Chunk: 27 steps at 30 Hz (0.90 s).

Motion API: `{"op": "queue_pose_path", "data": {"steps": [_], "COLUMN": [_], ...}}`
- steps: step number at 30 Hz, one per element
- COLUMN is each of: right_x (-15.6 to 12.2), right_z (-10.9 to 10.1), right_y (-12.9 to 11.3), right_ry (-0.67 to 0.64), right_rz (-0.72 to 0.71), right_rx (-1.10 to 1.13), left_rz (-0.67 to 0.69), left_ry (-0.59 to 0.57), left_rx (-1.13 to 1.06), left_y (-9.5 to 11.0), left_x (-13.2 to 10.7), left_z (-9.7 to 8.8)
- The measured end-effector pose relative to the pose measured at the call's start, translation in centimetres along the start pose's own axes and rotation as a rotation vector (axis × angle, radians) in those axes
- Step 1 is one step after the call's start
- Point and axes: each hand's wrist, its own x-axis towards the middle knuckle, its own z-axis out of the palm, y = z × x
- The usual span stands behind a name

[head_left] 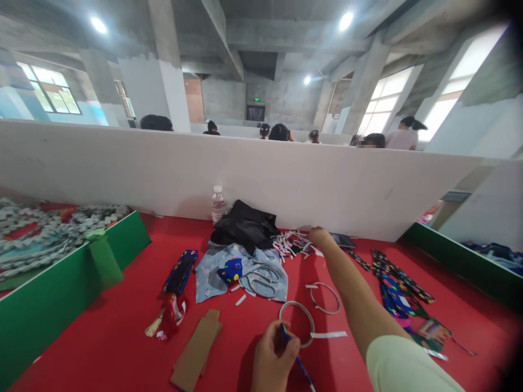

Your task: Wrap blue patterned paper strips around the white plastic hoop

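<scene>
My left hand (274,355) is closed at the front of the red table, thumb and fingers pinching a narrow blue patterned strip (304,373) that trails down toward me. Just beyond it lies a white ring of tape (311,321), partly behind the hand. A second, thinner ring (338,305) rests further right, with short white strips (329,335) near both. My right hand (319,236) is stretched to the back of the table, beside a heap of white paper scraps (291,245); its fingertips are too small and hidden to make out. Scissors (263,279) lie on pale blue cloth (206,280).
A black bag (245,226) and a water bottle (218,206) stand by the white partition (183,169). Brown cardboard pieces (196,351) and a patterned bundle (181,271) lie left. Patterned fabric strips (402,275) lie right. Green dividers (53,316) flank the table; people sit beyond the partition.
</scene>
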Motion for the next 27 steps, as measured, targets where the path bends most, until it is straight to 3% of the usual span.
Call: {"op": "queue_pose_path", "data": {"steps": [6, 10, 15, 20, 22, 24, 27], "right_x": [-1.9, -3.1, -5.7, -13.9, -17.8, -21.0, -23.8], "right_z": [0.7, -0.1, -2.2, -2.7, -2.6, -2.4, -1.9], "right_y": [0.0, -0.8, -4.5, -10.9, -13.1, -14.7, -16.5], "right_ry": [0.028, 0.106, 0.249, 0.313, 0.374, 0.403, 0.380], "right_rz": [0.037, 0.074, 0.042, -0.129, -0.238, -0.202, -0.023], "right_rx": [-0.001, 0.061, 0.239, 0.503, 0.907, 1.182, 1.460], "left_rz": [-0.018, -0.027, -0.043, -0.033, -0.046, -0.089, -0.206], "left_ry": [-0.003, -0.022, -0.040, -0.049, -0.030, -0.022, -0.063], "left_rx": [0.019, 0.042, 0.033, -0.081, -0.169, -0.283, -0.444], "left_y": [0.2, 0.8, 1.4, 0.8, 0.7, 1.0, 2.2], "left_x": [0.0, -0.1, -0.2, -0.2, -0.3, -0.4, -0.4], "left_z": [-0.2, -0.4, -1.1, -1.8, -1.8, -1.6, -1.1]}}
